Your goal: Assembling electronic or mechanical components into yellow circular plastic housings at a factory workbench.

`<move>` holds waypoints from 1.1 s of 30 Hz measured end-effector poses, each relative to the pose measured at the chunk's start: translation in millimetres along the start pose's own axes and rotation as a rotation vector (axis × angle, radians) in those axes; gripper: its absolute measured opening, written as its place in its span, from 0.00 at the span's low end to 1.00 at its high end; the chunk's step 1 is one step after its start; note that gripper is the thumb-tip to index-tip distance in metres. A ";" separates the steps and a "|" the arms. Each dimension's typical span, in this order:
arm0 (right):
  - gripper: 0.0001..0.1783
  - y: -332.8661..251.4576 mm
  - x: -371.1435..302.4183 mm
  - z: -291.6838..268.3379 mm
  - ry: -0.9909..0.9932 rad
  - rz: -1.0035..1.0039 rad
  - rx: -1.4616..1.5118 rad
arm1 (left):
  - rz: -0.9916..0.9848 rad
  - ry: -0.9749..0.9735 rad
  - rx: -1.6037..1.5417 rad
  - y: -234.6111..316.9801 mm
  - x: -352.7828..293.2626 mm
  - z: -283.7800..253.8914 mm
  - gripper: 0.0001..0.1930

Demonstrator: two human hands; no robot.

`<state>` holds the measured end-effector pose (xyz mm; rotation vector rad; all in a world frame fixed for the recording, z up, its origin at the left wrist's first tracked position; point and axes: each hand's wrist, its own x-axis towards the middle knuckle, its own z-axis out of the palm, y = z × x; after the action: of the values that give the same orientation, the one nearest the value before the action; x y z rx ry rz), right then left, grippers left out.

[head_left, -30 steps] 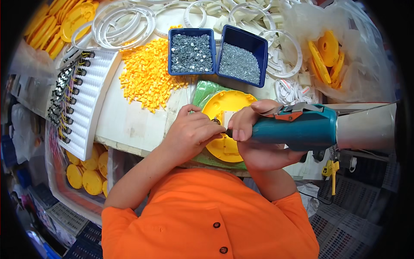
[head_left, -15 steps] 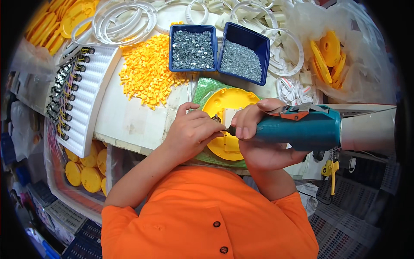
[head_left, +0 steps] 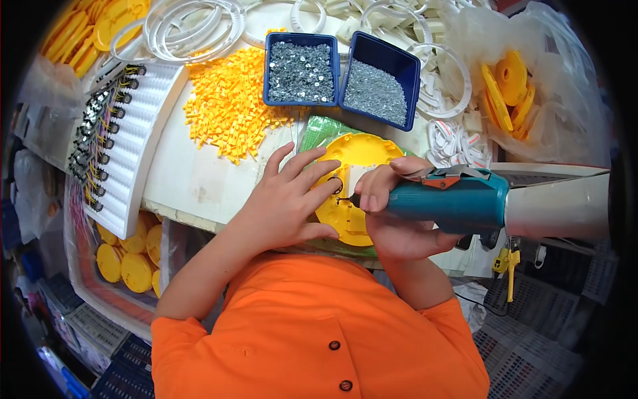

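A round yellow plastic housing (head_left: 362, 147) lies on a green mat (head_left: 323, 130) in front of me, with a small dark round part (head_left: 337, 186) and a white block inside it. My left hand (head_left: 284, 199) rests over the housing's left side, fingers spread and holding nothing. In my right hand (head_left: 399, 213) is a teal power screwdriver (head_left: 452, 205), held level, its dark tip pointing left over the housing near the dark part. Whether the tip touches a screw is too small to tell.
Behind the housing stand two blue bins, one of washer-like metal pieces (head_left: 300, 73), one of screws (head_left: 375, 90). Left are a heap of small yellow pieces (head_left: 229, 106) and a white foam tray (head_left: 143, 133) with wired parts. White cables (head_left: 458, 143) and bagged yellow covers (head_left: 512, 86) lie right.
My left hand has let its pinch near the screwdriver tip go and spread its fingers over the housing's left side. The screwdriver has shifted slightly left.
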<state>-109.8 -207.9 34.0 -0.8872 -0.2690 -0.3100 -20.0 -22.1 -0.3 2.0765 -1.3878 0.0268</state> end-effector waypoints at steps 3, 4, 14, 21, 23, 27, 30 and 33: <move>0.54 5.8 1.0 4.1 0.076 -0.018 -0.034 | 0.038 -0.104 0.038 -3.2 -4.3 -2.3 0.36; 0.57 8.1 2.3 5.5 0.145 -0.030 -0.090 | 0.041 -0.098 0.039 -4.1 -4.4 -1.5 0.36; 0.57 14.4 3.0 2.9 0.150 -0.014 -0.136 | 0.047 -0.096 0.032 -7.9 -5.5 1.3 0.36; 0.49 16.6 -4.8 0.0 0.080 0.061 -0.189 | 0.062 -0.099 0.035 -10.0 -5.3 1.5 0.36; 0.45 11.8 -4.6 -2.7 0.001 0.144 -0.294 | 0.057 -0.097 0.037 -11.2 -6.0 2.9 0.36; 0.43 13.2 -1.1 -5.4 -0.083 0.184 -0.266 | 0.063 -0.113 0.038 -11.1 -5.2 0.6 0.36; 0.44 12.0 -2.8 -0.2 0.083 0.264 -0.145 | 0.046 -0.126 0.034 -10.9 -4.1 -3.1 0.37; 0.51 6.5 7.0 0.4 0.139 -0.009 -0.174 | 0.093 -0.030 0.059 -13.4 1.9 -17.4 0.32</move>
<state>-101.0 -204.7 32.1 -1.0309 -0.1184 -0.4066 -2.5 -11.6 7.8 2.0660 -1.5183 0.0759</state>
